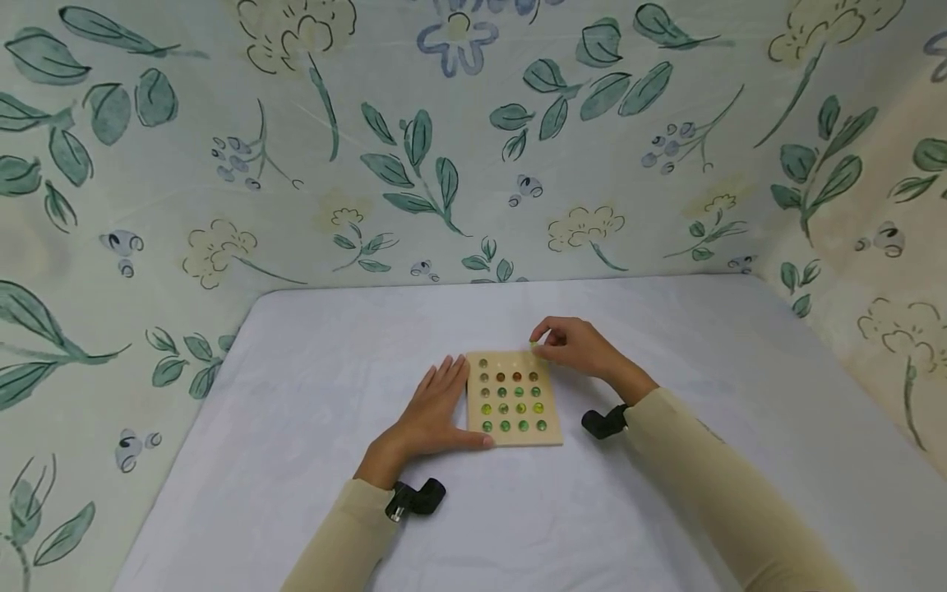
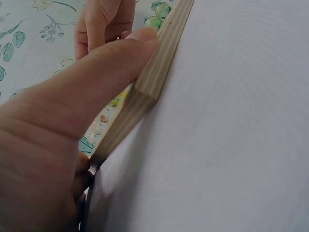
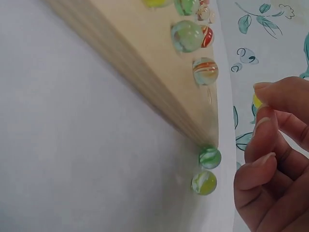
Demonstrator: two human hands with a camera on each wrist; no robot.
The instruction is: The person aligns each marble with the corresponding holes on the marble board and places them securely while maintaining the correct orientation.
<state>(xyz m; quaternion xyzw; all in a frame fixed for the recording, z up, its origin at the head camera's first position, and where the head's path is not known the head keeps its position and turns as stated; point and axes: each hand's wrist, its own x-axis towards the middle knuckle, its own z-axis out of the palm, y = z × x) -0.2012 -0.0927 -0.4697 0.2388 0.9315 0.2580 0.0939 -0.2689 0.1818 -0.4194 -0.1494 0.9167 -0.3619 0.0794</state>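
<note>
A light wooden board (image 1: 533, 437) with rows of glass marbles lies on the white-covered table. My left hand (image 1: 432, 415) rests against its left side, fingers straight along the edge and thumb (image 2: 116, 58) on the front corner. Over the board's far right corner, my right hand (image 1: 577, 345) pinches a yellow marble (image 3: 257, 100) between thumb and fingertip; most of that marble is hidden. The far row has one marble (image 1: 483, 363) at its left end; the nearer rows hold green, yellow and reddish-brown ones.
Two loose marbles, a green one (image 3: 210, 157) and a yellow-green one (image 3: 204, 182), lie beside the board's corner in the right wrist view. A floral-patterned cloth (image 1: 444, 164) hangs behind the table (image 1: 296, 370). Each wrist wears a black camera (image 1: 605, 422).
</note>
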